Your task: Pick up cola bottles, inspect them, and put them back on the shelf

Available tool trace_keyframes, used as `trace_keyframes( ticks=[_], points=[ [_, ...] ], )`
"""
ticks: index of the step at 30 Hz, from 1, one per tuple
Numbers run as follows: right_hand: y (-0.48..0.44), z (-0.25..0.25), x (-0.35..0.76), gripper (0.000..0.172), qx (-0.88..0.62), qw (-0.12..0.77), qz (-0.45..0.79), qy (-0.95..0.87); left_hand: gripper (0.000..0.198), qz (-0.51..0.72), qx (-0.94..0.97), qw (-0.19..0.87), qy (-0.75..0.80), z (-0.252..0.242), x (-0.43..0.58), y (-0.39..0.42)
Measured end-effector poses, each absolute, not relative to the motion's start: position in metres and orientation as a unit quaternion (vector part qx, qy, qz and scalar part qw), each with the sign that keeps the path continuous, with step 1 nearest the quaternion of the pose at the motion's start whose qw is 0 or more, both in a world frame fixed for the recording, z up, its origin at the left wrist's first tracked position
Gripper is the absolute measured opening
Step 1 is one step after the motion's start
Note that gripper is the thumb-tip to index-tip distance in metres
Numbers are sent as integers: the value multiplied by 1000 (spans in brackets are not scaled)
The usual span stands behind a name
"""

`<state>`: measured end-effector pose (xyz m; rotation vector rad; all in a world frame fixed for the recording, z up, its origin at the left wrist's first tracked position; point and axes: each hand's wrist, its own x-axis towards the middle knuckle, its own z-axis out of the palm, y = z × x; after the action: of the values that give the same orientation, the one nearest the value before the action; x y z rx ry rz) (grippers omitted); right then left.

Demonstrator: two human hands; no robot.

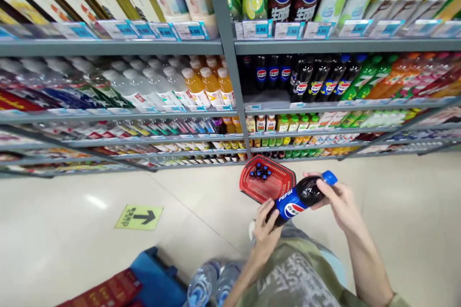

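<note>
A dark Pepsi bottle (296,203) with a blue label and blue cap is held tilted in front of my body, cap end up to the right. My left hand (265,220) grips its base end, fingers curled over the side. Around the neck, just below the cap, my right hand (336,199) is closed. Beyond the bottle a red shopping basket (277,172) stands on the floor by the shelf foot. Several dark bottles with blue caps (260,172) stand upright in its left part. The bottle hides the basket's near right corner.
Drink shelves (324,47) run across the far side, with several Pepsi bottles (273,74) on one level. Lower left are a blue cart (154,280), red boxes (111,290) and large clear water bottles (203,280). A yellow arrow sign (139,217) lies on the floor.
</note>
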<state>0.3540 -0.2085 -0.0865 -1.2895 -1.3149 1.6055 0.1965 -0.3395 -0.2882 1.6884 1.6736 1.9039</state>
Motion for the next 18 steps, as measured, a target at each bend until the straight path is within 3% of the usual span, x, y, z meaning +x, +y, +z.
trace_keyframes(
  ticks=[2,9,13,18],
  points=[
    [-196,-86,354,48,-487,323,629,-513,72,610,547,28,573,-285,202,-321],
    [-149,-80,359,37,-406,252,655,-585,59,585,388,166,693,-285,237,-260],
    [-128,-85,369,30,-355,186,671,-624,55,576,341,178,721,-282,257,-243],
    [-102,-86,370,33,-349,221,660,-628,61,532,274,264,756,-300,261,-266]
  ],
)
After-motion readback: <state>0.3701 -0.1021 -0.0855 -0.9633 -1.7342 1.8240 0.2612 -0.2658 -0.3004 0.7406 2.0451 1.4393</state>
